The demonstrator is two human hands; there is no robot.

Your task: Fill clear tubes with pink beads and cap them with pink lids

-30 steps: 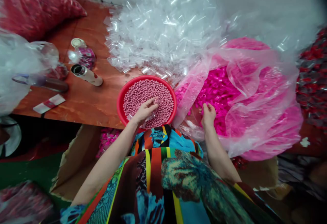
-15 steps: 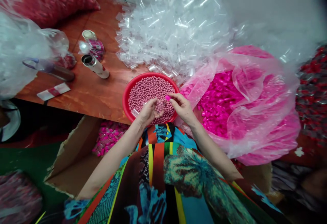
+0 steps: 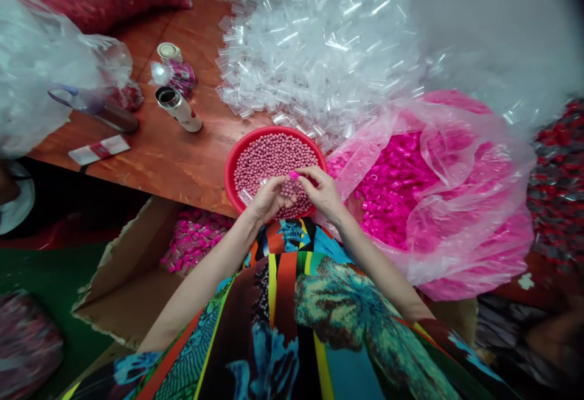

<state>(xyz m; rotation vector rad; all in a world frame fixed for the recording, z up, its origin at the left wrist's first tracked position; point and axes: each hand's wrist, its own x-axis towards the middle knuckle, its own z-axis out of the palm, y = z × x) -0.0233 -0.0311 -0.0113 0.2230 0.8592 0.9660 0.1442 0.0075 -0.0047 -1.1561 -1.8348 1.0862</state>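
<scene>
Over the front of a red bowl (image 3: 229, 171) of pink beads (image 3: 274, 150), my left hand (image 3: 268, 200) is closed around a small clear plastic tube (image 3: 288, 188); beads show through or behind it, I cannot tell which. My right hand (image 3: 323, 192) pinches a bright pink cap (image 3: 293, 175) between thumb and fingertip, right by the tube's upper end. Whether cap and tube touch is unclear. Another clear tube (image 3: 245, 196) lies by the bowl's left rim, beside my left wrist.
Behind the bowl rises a heap of clear tubes (image 3: 319, 53). An open plastic bag (image 3: 469, 205) of pink caps (image 3: 387, 187) stands at right. Leftward on the wooden table (image 3: 201, 168) are an open flask (image 3: 180, 111) and a bottle (image 3: 109, 114). Below sits a cardboard box (image 3: 123, 278) holding capped tubes (image 3: 194, 238).
My right hand has brought the pink cap leftward, closer to the tube in my left hand. The whole view has shifted slightly.
</scene>
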